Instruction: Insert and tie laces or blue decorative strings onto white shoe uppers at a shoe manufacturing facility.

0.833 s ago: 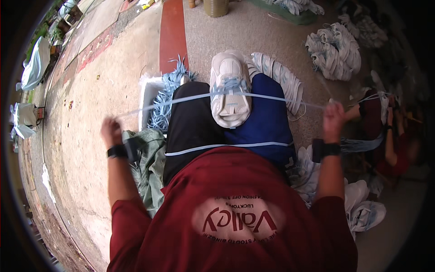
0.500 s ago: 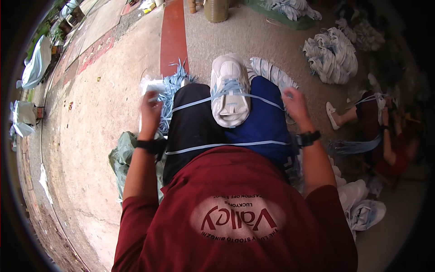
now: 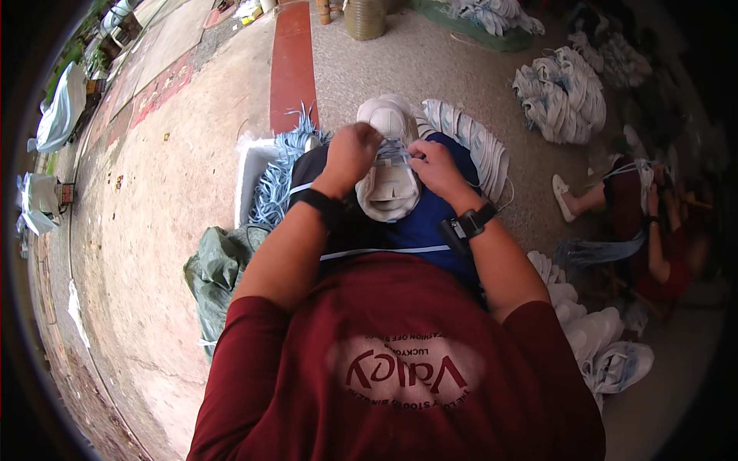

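Note:
A white sneaker [image 3: 390,190] with light blue trim rests between my thighs, toe pointing away. My left hand [image 3: 352,157] is closed at the left side of its lacing, fingertips bent down over the light blue shoelace [image 3: 393,146]. From the right, my right hand [image 3: 438,167] pinches the shoelace near the eyelets. My fingers cover part of the lacing and the tongue. Left of my knee, a white box [image 3: 244,183] holds a heap of light blue laces [image 3: 278,184].
A row of white shoe uppers [image 3: 469,138] lies beyond my right knee. Green sheeting [image 3: 223,265] lies at my left. Bundled white uppers [image 3: 560,96] sit at far right, with more shoe pieces [image 3: 592,330] nearer. Another person [image 3: 653,230] sits at the right.
Both hands have come inward from outside my knees to the sneaker's lacing. The lace ends, stretched out to both sides before, are now gathered closer to the shoe.

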Demonstrator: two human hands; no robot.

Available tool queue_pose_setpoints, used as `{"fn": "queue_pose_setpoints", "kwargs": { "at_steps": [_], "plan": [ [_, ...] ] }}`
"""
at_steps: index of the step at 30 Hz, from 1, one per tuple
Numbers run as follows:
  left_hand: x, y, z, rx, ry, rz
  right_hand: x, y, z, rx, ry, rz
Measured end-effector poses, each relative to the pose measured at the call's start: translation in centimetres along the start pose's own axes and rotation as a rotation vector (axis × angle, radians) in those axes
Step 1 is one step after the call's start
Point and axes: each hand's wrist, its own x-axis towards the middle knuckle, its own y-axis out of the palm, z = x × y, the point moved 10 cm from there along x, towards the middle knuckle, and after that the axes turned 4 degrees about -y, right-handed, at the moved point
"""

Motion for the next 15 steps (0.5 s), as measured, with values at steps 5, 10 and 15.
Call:
{"fn": "queue_pose_setpoints", "kwargs": {
  "at_steps": [5, 10, 15],
  "plan": [
    [1.2, 2.5, -0.9, -0.007, 0.106, 0.223, 0.4, 0.3, -0.6, 0.057, -0.041, -0.130],
    [-1.7, 3.3, 2.6, -0.507, -0.275, 0.411, 0.5, 0.1, -0.4, 0.162, -0.056, -0.097],
    [-2.0, 3.7, 4.1, -0.554, -0.216, 0.318, 1.2, 1.0, -0.7, 0.216, -0.036, 0.039]
  ]
}}
